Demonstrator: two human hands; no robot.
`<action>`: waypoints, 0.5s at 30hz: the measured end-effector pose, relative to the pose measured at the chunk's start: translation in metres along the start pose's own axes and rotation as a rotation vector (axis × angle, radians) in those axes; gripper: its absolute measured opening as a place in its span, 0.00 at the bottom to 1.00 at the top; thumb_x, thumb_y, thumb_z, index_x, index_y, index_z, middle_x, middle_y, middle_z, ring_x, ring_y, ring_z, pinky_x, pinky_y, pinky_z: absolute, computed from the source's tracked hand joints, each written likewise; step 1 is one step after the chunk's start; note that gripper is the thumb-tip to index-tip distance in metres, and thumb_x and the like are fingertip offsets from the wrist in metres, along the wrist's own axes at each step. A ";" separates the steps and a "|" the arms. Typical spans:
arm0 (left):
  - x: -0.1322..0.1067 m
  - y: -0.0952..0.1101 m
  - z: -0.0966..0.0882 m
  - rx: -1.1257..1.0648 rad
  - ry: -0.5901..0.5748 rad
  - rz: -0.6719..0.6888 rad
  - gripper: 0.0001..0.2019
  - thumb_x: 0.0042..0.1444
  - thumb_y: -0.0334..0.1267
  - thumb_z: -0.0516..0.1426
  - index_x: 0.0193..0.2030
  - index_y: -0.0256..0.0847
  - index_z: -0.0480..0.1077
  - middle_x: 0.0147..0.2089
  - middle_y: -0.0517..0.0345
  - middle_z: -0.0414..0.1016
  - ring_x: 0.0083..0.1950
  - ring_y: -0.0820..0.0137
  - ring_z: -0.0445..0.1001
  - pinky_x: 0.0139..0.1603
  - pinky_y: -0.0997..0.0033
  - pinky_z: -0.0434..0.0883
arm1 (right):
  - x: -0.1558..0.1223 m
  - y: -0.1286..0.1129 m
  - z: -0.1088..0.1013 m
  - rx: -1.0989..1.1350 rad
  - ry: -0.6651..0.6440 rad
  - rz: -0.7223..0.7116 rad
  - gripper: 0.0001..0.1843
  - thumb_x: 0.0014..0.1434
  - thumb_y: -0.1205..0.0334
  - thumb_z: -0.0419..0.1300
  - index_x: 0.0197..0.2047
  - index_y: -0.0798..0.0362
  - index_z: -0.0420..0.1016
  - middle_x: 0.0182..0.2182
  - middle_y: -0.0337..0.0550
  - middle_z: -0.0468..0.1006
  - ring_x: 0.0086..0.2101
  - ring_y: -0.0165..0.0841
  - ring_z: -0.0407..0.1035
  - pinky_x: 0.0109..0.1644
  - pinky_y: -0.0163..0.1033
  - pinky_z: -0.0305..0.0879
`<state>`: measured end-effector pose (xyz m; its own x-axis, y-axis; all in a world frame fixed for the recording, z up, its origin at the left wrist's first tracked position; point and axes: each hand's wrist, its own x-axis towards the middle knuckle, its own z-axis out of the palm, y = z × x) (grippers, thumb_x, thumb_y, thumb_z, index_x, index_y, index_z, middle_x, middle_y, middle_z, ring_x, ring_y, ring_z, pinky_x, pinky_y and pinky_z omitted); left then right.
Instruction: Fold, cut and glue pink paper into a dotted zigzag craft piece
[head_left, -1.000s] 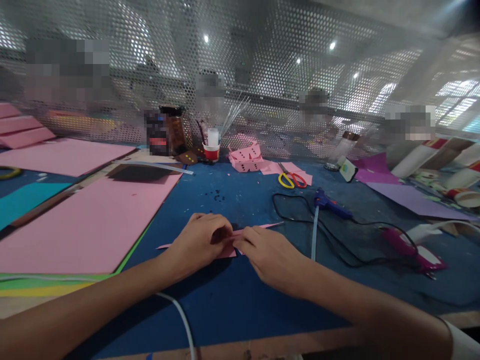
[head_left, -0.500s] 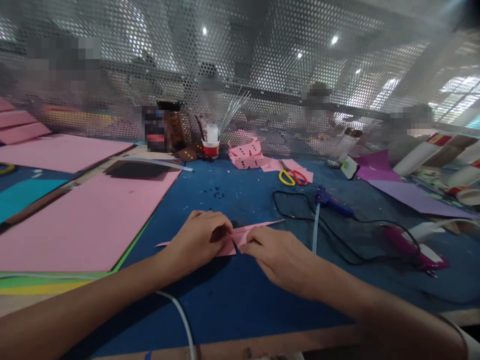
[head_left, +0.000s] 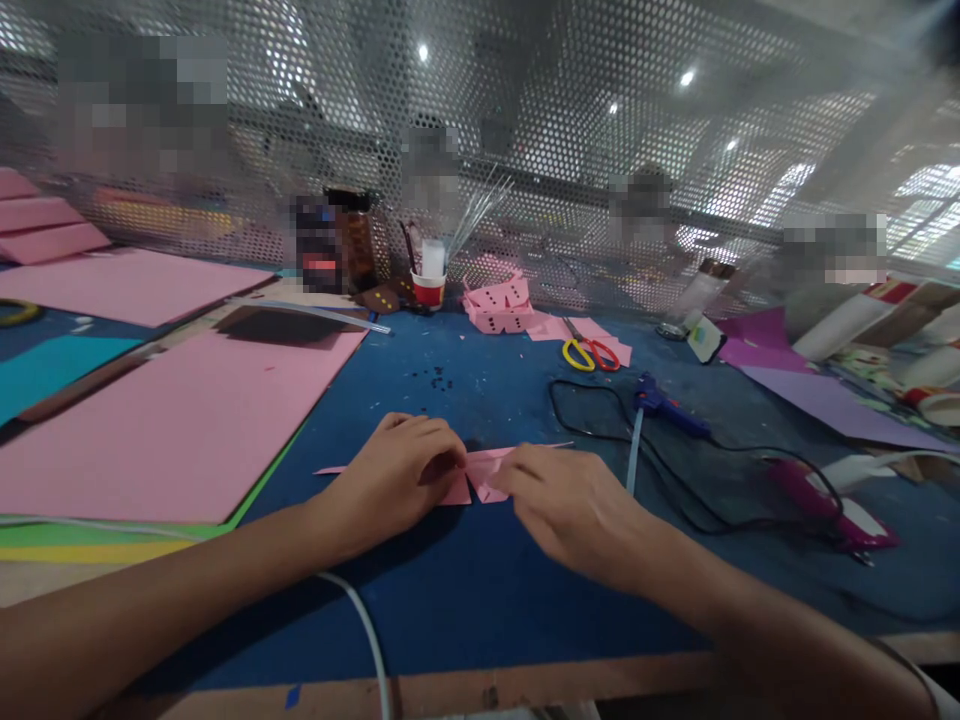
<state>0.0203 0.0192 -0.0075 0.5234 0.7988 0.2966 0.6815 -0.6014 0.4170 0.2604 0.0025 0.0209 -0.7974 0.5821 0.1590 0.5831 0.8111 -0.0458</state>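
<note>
Between my hands is a narrow piece of pink paper (head_left: 486, 476) with folded or cut flaps, its thin ends poking out to the left and right. My left hand (head_left: 409, 465) is closed on its middle, thumb and fingers pinched together. From the right side, my right hand (head_left: 570, 510) has its fingertips closed at a flap of the same paper. The exact finger contact on the flap is partly hidden. Beyond the hands, small black bits (head_left: 433, 378) lie on the blue tabletop (head_left: 450, 590).
Large pink sheets (head_left: 180, 430) cover the left side. Scissors (head_left: 589, 352), a dotted pink paper piece (head_left: 498, 303) and a red-white cup (head_left: 428, 288) stand farther back. A blue glue gun (head_left: 667, 405) and its black cord lie right, near a magenta power strip (head_left: 832, 505).
My right hand has shifted slightly along the flap to the right, showing more of it. My left hand keeps its pinch. The camera view has tilted a little.
</note>
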 end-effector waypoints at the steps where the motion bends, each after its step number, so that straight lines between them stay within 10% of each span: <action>1: -0.001 0.000 0.000 0.007 0.001 0.010 0.06 0.57 0.28 0.56 0.38 0.43 0.72 0.35 0.62 0.75 0.40 0.68 0.72 0.47 0.63 0.57 | 0.002 0.004 0.002 -0.003 0.038 0.045 0.13 0.69 0.69 0.50 0.50 0.54 0.73 0.43 0.48 0.76 0.42 0.37 0.69 0.45 0.41 0.64; 15: -0.006 0.000 0.000 0.030 0.013 0.088 0.06 0.60 0.29 0.55 0.39 0.44 0.70 0.39 0.62 0.76 0.43 0.68 0.73 0.52 0.61 0.56 | 0.013 0.020 0.015 0.127 0.083 0.245 0.04 0.67 0.62 0.60 0.42 0.53 0.76 0.39 0.43 0.75 0.41 0.35 0.67 0.45 0.41 0.59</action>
<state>0.0173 0.0142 -0.0094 0.5754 0.7428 0.3422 0.6483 -0.6694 0.3628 0.2593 0.0266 0.0074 -0.6163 0.7596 0.2080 0.7288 0.6501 -0.2148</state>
